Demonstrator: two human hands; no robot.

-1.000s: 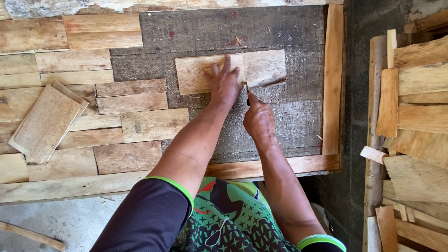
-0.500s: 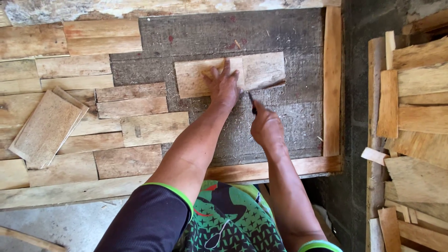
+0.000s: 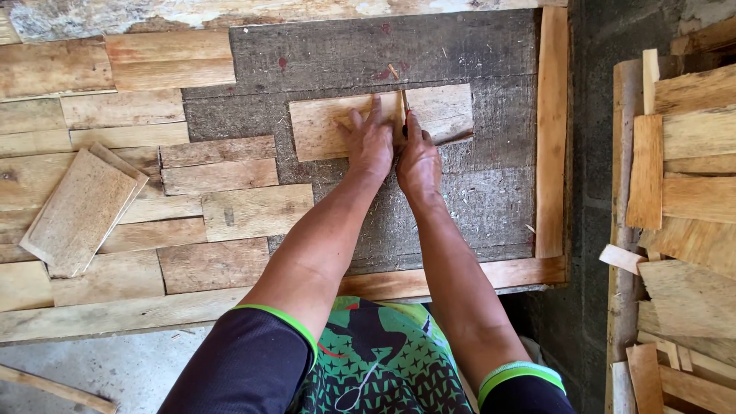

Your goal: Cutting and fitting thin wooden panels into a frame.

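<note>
The right hand is clenched around a thin pencil, its tip on the wooden piece. Beside it, the left hand presses flat, fingers spread, holding that piece on the dark board.

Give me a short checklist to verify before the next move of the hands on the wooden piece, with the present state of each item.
1. Left hand lies flat on the wooden piece: ok.
2. Right hand grips a thin tool that rests on the piece: ok.
3. Kind of tool, pencil or blade: cannot tell.
4. Left fingers apart from the tool tip: not ok, they lie right beside it.
5. Piece flat on the dark board: ok.
6. Loose stacked plank away from both hands: ok.
</note>
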